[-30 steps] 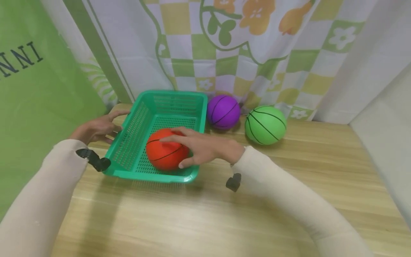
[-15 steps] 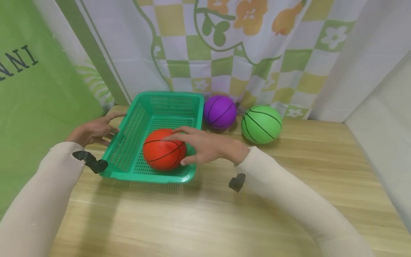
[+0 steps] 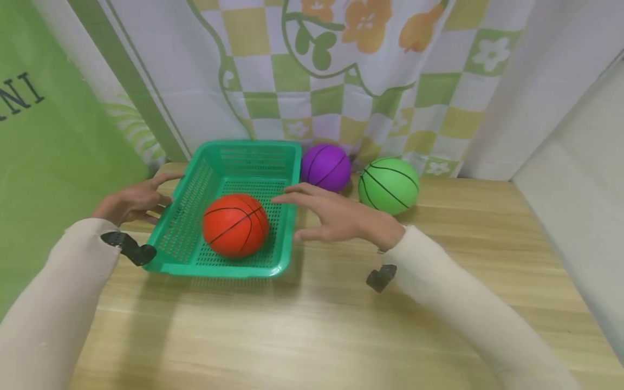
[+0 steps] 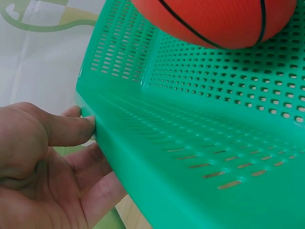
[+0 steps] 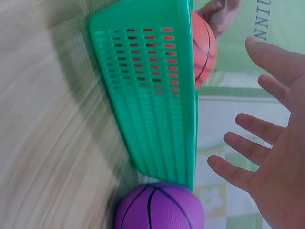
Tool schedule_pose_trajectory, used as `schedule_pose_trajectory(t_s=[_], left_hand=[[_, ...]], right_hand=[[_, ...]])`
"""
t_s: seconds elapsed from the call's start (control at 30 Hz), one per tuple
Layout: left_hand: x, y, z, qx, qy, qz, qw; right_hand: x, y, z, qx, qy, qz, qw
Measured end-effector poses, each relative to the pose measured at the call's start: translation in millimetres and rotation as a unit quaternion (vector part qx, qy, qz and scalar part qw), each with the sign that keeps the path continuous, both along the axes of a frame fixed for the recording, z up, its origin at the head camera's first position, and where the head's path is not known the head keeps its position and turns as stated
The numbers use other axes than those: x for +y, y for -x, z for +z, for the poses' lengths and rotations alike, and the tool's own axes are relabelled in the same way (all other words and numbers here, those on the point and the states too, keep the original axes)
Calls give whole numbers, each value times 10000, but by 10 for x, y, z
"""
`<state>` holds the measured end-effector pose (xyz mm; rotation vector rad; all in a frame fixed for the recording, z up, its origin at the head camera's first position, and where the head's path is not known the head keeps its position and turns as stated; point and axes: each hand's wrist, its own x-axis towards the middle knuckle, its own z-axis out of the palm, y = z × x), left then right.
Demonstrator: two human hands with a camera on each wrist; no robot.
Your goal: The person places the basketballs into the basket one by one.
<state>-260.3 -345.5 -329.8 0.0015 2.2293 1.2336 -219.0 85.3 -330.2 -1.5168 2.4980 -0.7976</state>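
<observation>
Basket, one: green, moulded plastic, rectangular, slotted walls and perforated floor. Balls, three, round, with black basketball seams: red ball, lightly textured, inside the basket towards its near right; purple ball, just beside the basket's right wall; light-green ball, to the right of the purple. Hands, two, in cream sleeves: left hand, fingers apart, thumb tip touching the basket's left rim; right hand, fingers wide, near the right rim. Counter, one, pale wood grain. Behind: checked, flowered curtain; left, green lettered cloth; right, whitish wall.
</observation>
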Motion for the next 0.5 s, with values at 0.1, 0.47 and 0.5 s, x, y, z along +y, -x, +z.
schedule_pose_trajectory(t_s=[0.1, 0.47, 0.5], left_hand=[[-17, 1, -6, 1, 0, -26, 10000], [-41, 38, -33, -29, 17, -16, 10000], [-37, 39, -29, -33, 14, -11, 10000]], right_hand=[[100, 10, -23, 67, 81, -57, 9999], [406, 32, -47, 109, 53, -410, 9991], [429, 32, -46, 85, 35, -448, 9990]])
